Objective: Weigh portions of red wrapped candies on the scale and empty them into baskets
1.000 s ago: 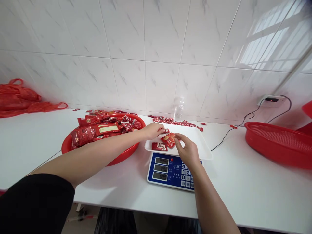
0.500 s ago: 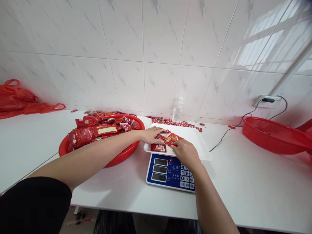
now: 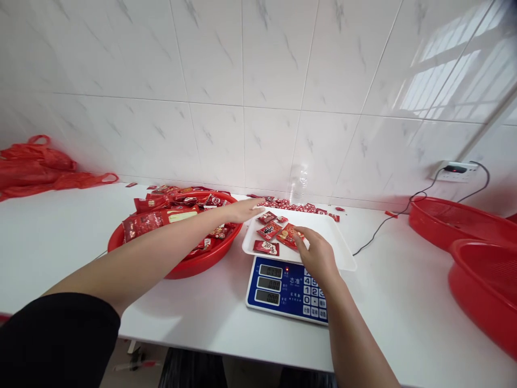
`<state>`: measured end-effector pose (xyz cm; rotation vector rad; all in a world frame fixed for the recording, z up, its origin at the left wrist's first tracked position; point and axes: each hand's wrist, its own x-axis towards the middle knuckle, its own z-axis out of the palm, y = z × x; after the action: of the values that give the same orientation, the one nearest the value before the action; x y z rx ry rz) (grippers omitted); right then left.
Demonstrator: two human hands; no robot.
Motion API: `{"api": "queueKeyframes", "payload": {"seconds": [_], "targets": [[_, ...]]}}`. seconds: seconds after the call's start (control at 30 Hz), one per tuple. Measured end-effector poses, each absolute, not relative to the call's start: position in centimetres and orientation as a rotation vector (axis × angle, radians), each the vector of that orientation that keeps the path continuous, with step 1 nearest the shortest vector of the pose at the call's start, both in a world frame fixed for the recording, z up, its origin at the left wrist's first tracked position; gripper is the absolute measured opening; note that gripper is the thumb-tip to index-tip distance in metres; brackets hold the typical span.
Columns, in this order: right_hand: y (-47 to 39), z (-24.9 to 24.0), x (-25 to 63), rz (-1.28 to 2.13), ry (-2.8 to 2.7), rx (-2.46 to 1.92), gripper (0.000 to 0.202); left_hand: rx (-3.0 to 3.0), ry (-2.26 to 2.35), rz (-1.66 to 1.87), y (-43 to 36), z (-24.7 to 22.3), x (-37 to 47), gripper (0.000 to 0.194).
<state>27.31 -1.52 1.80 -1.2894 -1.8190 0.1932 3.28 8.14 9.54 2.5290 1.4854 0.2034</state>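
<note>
Red and gold, the packet (image 3: 287, 235) lies on the white tray (image 3: 325, 224) at ten o'clock from the right hand (image 3: 318, 253), whose half-curled fingers touch it; whether they pinch it, I can't tell from here. The left hand (image 3: 244, 210) is nearly flat, apparently holding nothing. Right forearm (image 3: 351, 328) hides some keypad (image 3: 313, 293) keys; at nine o'clock, left forearm (image 3: 133, 264) crosses the red basket (image 3: 200, 265).

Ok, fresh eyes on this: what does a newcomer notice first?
Probably the big red basket on the left, heaped with red packets. Next, the blue-fronted scale at centre, its white tray bearing several small packets, with the right hand at one of them. Then the two red baskets at the right edge.
</note>
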Motion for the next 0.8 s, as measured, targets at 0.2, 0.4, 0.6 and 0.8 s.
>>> {"api": "queueKeyframes", "payload": {"seconds": [0.2, 0.4, 0.6, 0.8], "targets": [[-1.8, 1.5, 27.0, 0.195, -1.728, -1.226, 0.033, 2.381, 1.756, -0.158, 8.0, 10.8, -3.4, 0.032], [-1.7, 1.2, 26.8, 0.205, -1.739, -1.238, 0.034, 2.420, 1.747, -0.426, 7.1, 9.8, -5.0, 0.026], [-1.8, 1.2, 26.6, 0.222, -1.741, -1.234, 0.034, 2.495, 1.830, -0.298, 7.7, 9.1, -3.5, 0.026], [-1.9, 1.2, 26.8, 0.249, -1.737, -1.262, 0.033, 2.464, 1.806, -0.354, 8.4, 8.1, -3.2, 0.019]]}}
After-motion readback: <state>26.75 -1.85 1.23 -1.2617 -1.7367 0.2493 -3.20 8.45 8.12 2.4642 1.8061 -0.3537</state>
